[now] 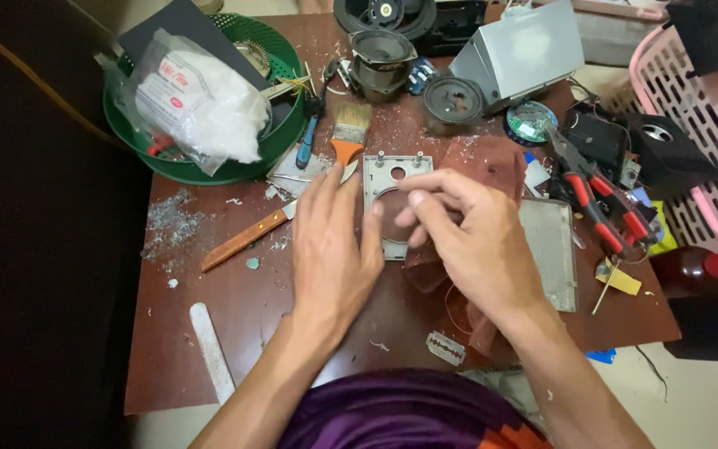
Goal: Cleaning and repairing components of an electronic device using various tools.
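Centrally, left hand (pixel 331 249) lies flat beside the grey plate (pixel 393 179); right hand (pixel 467 237) pinches its round opening.

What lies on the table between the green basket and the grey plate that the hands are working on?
In the head view, a paintbrush with an orange handle lies between the green basket and the grey plate, with a blue-handled tool beside it.

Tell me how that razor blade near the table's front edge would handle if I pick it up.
The razor blade looks thin and lies flat on the table, so probably light, bendy and hard to pinch. Its bare edges would likely cut; it may slide before it lifts.
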